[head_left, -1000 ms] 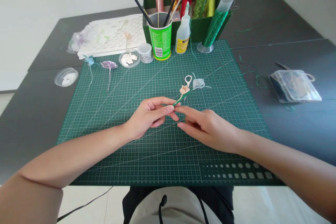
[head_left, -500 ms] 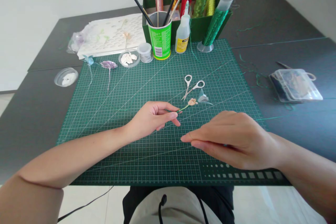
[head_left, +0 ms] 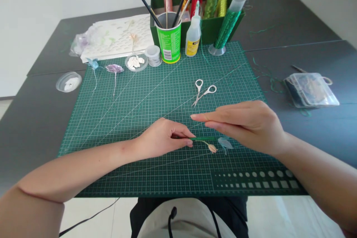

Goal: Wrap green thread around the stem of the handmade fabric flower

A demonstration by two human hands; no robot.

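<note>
My left hand, low over the green cutting mat, pinches the thin stem of a small artificial flower spray between thumb and fingers. A peach bud and a pale blue flower point right from it. Green strands run out from the same fingertips. My right hand hovers just above and right of the spray, thumb and fingers pressed together; whatever lies between them is hidden or too fine to see. Small white-handled scissors lie partly spread on the mat beyond both hands.
At the back stand a green box of thread spools, a green can with tools, a glue bottle and a green spool. Finished flowers and dishes of white petals sit left; a clear case lies right.
My left hand has come slightly nearer to me, and the flower spray now tilts down to the right. My right hand has moved up and away, above the spray.
</note>
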